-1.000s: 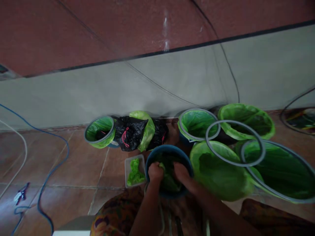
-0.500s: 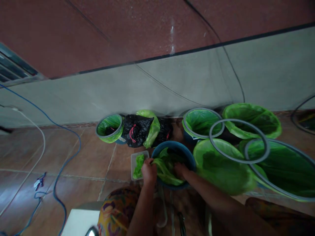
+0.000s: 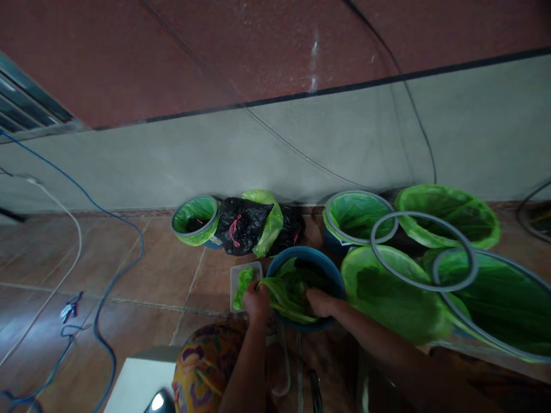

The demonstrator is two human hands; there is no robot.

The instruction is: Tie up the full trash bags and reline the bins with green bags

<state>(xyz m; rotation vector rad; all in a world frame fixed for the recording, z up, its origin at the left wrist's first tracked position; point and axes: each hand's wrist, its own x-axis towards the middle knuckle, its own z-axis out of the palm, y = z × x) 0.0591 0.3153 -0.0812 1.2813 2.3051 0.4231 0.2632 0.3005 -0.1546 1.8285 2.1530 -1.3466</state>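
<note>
A blue bin (image 3: 331,269) stands on the floor in front of me, with a green plastic bag (image 3: 284,295) bunched inside it and over its near left rim. My left hand (image 3: 257,299) is closed on the bag's edge at the left side of the bin. Inside the bin, my right hand (image 3: 317,301) is closed around part of the same bag; its fingertips are hidden in the folds. Just left of the bin lies a clear plastic container (image 3: 235,287) with folded green bags (image 3: 244,285) in it, partly behind my left hand.
Several bins with green liners stand to the right, among them a lined bin (image 3: 391,292). A loose grey ring (image 3: 379,252) rests across them. Tied black bags (image 3: 241,226) and a small lined bin (image 3: 196,221) sit by the wall. A blue cable (image 3: 112,281) crosses the floor at left.
My left hand has shifted slightly left with the bag's edge, drawing it over the rim. My right hand stays inside the bin. The view has turned a little.
</note>
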